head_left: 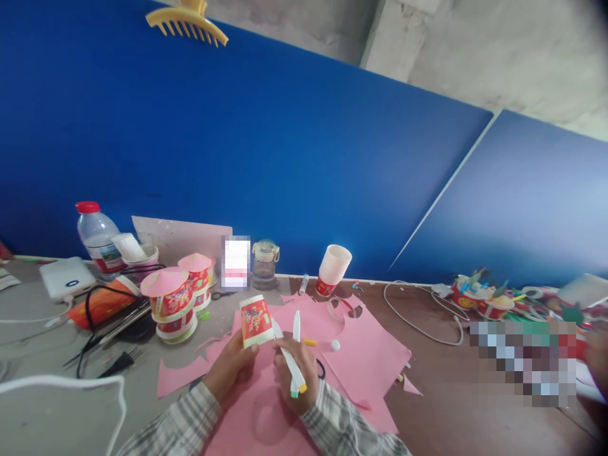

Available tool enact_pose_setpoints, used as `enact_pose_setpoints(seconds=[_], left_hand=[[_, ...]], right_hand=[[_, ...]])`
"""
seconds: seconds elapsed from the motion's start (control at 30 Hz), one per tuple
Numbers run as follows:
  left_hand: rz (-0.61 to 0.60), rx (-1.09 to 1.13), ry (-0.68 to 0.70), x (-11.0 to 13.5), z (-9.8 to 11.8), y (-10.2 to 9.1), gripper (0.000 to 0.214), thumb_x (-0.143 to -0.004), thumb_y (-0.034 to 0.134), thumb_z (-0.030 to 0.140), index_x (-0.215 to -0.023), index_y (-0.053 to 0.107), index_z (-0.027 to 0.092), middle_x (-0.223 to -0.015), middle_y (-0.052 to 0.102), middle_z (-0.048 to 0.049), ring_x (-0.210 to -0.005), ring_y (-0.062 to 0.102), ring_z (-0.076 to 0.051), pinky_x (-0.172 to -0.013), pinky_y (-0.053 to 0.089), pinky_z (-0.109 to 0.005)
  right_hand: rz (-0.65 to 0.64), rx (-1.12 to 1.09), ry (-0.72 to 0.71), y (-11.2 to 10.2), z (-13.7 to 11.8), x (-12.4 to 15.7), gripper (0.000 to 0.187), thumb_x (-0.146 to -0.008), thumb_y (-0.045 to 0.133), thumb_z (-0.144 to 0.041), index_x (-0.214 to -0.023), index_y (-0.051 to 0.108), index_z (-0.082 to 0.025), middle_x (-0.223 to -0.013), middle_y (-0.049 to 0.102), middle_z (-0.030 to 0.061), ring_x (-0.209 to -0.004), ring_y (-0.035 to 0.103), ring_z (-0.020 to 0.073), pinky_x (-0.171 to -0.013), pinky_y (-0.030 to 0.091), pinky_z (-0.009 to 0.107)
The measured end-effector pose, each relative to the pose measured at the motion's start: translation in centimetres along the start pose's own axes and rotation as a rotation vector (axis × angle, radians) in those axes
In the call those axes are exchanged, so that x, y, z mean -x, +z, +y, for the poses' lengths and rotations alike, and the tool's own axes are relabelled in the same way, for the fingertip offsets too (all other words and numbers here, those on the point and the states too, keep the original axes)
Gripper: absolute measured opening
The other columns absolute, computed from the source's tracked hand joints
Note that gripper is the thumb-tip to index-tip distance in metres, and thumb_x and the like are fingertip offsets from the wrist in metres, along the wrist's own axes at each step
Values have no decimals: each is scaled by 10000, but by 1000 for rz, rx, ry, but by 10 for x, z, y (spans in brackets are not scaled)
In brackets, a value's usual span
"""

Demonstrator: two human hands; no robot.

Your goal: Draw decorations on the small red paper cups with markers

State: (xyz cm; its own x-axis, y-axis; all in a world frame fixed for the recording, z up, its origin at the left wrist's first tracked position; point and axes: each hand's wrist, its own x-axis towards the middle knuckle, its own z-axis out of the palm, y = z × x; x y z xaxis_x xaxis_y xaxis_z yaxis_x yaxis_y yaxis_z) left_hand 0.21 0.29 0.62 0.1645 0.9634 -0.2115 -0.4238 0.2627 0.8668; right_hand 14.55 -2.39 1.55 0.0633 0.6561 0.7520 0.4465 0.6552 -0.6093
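Note:
My left hand [232,364] is closed around the lower edge of a red printed paper cup [256,323], which is tilted above pink paper. In my right hand [299,373] are white marker pens [291,366], one with a yellow end and one with a green end. One pen's tip is close to the cup's lower right edge; whether it touches I cannot tell. Sheets of pink paper [365,354] with cut-out curves lie under both hands. A yellow piece [310,342] and a small white ball [335,345] rest near my right hand.
Paper-cup models with pink cone tops [166,283] stand at left, near a red-capped bottle [97,237] and a power bank [67,278]. Behind the paper are a water bottle [265,263] and stacked cups [335,266]. A white cable [427,335] lies at right.

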Motion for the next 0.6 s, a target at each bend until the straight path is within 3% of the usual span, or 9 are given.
enact_pose_setpoints(seconds=[0.3,0.43,0.6], left_hand=[[-27,67,-32,3,1,0,271,-538,605,251,-803,584,198,-311,391,57,-250,228,-101,-259,134,-231],[-26,96,-46,5,1,-1,261,-540,601,242,-797,582,196,-314,372,61,-253,219,-98,-259,139,-232],[-42,98,-58,4,0,-1,306,-533,599,271,-827,565,194,-324,385,60,-260,226,-99,-258,143,-230]], right_hand=[[1,35,-56,-1,-3,2,147,-780,527,-267,-888,624,-245,-749,691,60,-637,681,274,-550,569,357],[-59,20,-85,1,4,7,166,-770,542,-271,-918,613,-246,-836,685,81,-728,677,301,-598,568,387],[-56,-20,-132,2,7,9,174,-775,533,-266,-929,611,-245,-876,666,84,-696,679,286,-575,570,366]])
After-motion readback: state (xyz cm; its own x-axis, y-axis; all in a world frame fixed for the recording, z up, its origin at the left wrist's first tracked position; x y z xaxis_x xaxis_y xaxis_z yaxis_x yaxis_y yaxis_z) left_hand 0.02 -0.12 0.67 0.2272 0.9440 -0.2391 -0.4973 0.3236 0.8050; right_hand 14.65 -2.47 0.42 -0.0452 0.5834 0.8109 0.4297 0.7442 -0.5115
